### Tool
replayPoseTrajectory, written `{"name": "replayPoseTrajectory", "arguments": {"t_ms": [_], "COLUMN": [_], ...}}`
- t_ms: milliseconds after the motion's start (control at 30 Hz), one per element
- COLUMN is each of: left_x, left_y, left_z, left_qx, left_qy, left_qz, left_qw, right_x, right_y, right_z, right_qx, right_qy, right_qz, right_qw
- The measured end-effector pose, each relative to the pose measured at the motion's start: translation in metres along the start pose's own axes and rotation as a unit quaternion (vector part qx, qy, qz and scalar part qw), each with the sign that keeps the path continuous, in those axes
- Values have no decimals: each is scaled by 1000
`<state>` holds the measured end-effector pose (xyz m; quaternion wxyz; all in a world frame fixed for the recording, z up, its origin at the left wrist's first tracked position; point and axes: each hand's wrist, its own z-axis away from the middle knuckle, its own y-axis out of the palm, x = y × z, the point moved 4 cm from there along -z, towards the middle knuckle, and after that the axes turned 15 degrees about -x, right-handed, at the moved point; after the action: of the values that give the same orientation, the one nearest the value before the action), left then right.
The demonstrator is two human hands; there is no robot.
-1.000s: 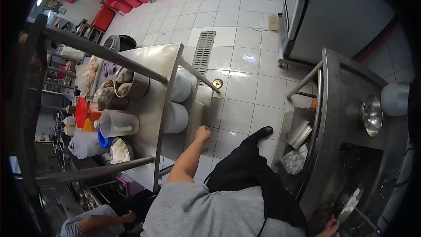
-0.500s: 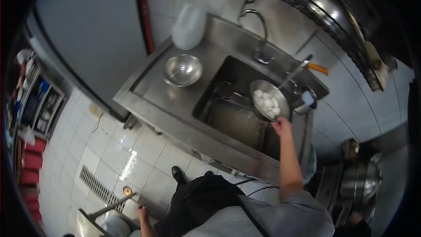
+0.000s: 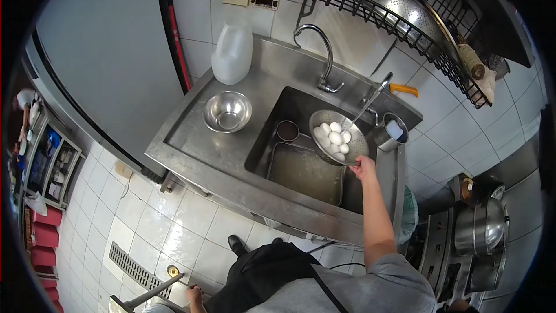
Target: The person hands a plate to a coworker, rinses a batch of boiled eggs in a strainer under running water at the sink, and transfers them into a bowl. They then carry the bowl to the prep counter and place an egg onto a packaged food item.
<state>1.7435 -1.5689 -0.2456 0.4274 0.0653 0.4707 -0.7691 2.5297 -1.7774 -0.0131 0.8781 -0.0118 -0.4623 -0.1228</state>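
Observation:
My right hand [image 3: 363,169] is closed on the near rim of a metal colander [image 3: 357,142], which is tilted over the right part of the sink [image 3: 295,99]. Several white eggs [image 3: 335,138] lie in the colander. A thin stream of water from the right-hand tap [image 3: 379,88] falls onto them. Cloudy water covers a rectangular pan [image 3: 304,168] in the sink below. My left hand [image 3: 195,295] is low at the bottom edge, beside a metal bar [image 3: 153,291]. Its fingers look curled, but what they hold, if anything, is unclear.
Left of the sink stand a steel bowl [image 3: 227,112] and a white plastic jug [image 3: 233,52]. A curved faucet [image 3: 328,58] rises behind the basin. A metal cup [image 3: 389,133] sits at its right. A black wire rack [image 3: 399,20] hangs above; pots [image 3: 479,229] stand at right.
The view has shifted and become sharper. My right hand still holds the colander of eggs under the running water. My left hand stays low by the bar.

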Motion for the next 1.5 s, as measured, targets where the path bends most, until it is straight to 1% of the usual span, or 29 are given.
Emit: {"name": "replayPoseTrajectory", "arguments": {"t_ms": [33,67,167,200,233,267,333,367,433,500,567,600,700,767,867,933,967,1000,1033,1067,1133,1167,1233,1333,1367,1400,1433,1467,1500], "left_x": [-6,-12,-42,-64,-102,-123,-163,-175,-201,-200,-194,-182,-156,-135,-104,-114,-87,-46,-40,-35,-8,0,-10,-60,-103,-142,-147,-150,-171], "left_y": [0,-1,6,8,4,7,12,15,23,37,45,53,58,52,33,4,11,22,21,22,18,22,28,35,26,20,35,46,44], "left_z": [2,3,-13,-14,-2,-6,-7,-3,2,-6,-4,-11,-17,-24,-28,1,-20,-51,-49,-54,-62,-71,-77,-78,-47,-16,-29,-38,-22], "left_qx": [-1,-3,-39,-29,-37,-25,-12,-2,18,28,30,45,32,12,13,1,20,50,71,111,59,61,58,60,58,55,111,114,117], "left_qy": [7,14,87,86,115,105,165,177,206,217,221,224,228,235,206,210,238,292,346,425,364,299,279,258,251,239,254,153,149], "left_qz": [4,8,125,208,225,241,243,241,238,221,196,194,123,97,42,-50,-71,-91,-113,-144,-131,-88,-100,-68,-48,-12,41,129,117], "left_qw": [1000,1000,988,974,967,964,956,954,949,951,955,954,965,967,978,976,968,951,929,887,920,948,953,962,965,969,960,973,975], "right_x": [3,3,9,14,16,16,13,15,25,26,10,4,5,11,11,16,18,20,20,21,13,5,-4,-21,-25,-25,-18,-16,-25], "right_y": [0,3,14,16,16,14,15,12,8,5,2,9,16,17,11,0,-6,-12,-20,-27,-29,-27,-28,-27,-25,-24,-21,-21,-23], "right_z": [-1,-1,7,10,5,0,2,3,4,2,-15,-4,9,15,19,20,20,21,21,22,29,32,33,33,28,27,34,37,18], "right_qx": [-13,-16,-1,4,7,6,3,-4,12,0,-25,-3,6,13,-40,-50,-56,-71,-87,-104,-107,-103,-86,-51,-54,-47,-41,-36,-58], "right_qy": [-19,-31,-69,-76,-51,-26,-45,-55,-74,-80,-69,-57,-87,-123,-140,-165,-178,-198,-218,-236,-244,-243,-229,-186,-200,-180,-160,-140,-140], "right_qz": [-16,6,84,81,29,-23,12,27,12,-5,-28,-36,-43,-54,-57,-43,-36,-25,-13,1,-12,-25,-30,-3,-50,-56,-62,-68,-50], "right_qw": [1000,999,994,994,998,999,999,998,997,997,997,998,995,991,988,984,982,977,972,966,964,964,969,981,977,981,984,987,987]}}
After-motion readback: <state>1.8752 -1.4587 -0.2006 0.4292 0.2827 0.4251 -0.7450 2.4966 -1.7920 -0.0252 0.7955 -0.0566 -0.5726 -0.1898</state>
